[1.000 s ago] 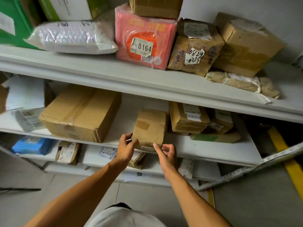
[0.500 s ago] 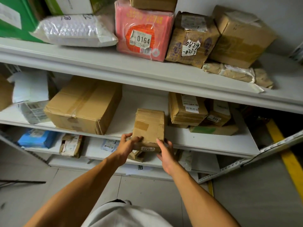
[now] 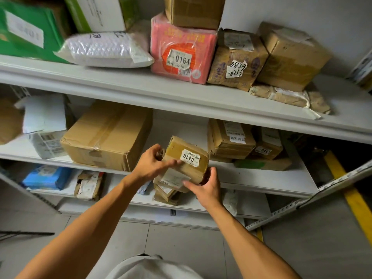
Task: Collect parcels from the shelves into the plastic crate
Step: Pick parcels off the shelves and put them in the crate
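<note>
Head view: small taped cardboard parcel labelled 0410, tilted, at the near edge of the middle shelf. Left hand grips its left end; right hand holds its lower right corner. It appears light and stiff, its tape perhaps slick; opposite ends suit the grasp. No crate in view.

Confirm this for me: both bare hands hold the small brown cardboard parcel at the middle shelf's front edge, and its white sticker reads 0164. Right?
Not quite. In the head view the white sticker on the small brown cardboard parcel reads 0410. Otherwise right: the left hand and right hand hold it at the middle shelf's front edge.
</note>
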`<state>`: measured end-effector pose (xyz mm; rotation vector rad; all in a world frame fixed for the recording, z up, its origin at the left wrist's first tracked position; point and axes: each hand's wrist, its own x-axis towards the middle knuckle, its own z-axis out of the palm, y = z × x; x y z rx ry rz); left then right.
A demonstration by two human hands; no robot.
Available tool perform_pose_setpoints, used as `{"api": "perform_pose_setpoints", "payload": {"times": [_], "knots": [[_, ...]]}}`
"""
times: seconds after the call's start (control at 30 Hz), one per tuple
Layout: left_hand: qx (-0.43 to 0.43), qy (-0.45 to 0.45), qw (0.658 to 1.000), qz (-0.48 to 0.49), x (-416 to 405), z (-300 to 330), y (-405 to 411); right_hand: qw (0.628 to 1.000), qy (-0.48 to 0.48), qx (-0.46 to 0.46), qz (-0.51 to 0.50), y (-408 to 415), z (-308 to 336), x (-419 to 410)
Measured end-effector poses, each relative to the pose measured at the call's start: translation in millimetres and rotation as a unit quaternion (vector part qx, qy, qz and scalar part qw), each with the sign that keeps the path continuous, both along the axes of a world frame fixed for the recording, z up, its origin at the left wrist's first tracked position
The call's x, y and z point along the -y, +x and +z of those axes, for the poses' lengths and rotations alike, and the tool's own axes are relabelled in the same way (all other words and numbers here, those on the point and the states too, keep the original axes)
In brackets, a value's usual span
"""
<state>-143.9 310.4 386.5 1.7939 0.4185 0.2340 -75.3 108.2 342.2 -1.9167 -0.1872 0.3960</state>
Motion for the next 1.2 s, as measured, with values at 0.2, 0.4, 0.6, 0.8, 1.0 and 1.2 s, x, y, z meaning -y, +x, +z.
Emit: {"api": "perform_pose_setpoints", "payload": {"times": [0.2, 0.4, 0.6, 0.8, 1.0, 1.2], "knots": [[0.024, 0.001, 0.997, -0.067, -10, -14, -5, 1.000, 0.016, 0.017, -0.003, 1, 6, 2], [0.056, 0.012, 0.996, -0.069, 2, -3, 6, 0.998, 0.053, -0.007, -0.030, -7, 13, 1], [0.034, -0.097, 0.993, -0.055, 8, -17, 8, 0.997, 0.075, -0.009, -0.003, 5, 29, 10], [0.037, -0.236, 0.971, -0.005, 24, -32, 12, 0.997, 0.071, -0.023, 0.023, 21, 37, 20], [-0.001, -0.285, 0.958, -0.013, 25, -43, 14, 0.985, 0.116, -0.110, 0.069, 28, 41, 32], [-0.037, -0.217, 0.974, 0.057, 29, -32, 15, 0.955, 0.153, -0.252, 0.024, 17, 25, 40]]}}
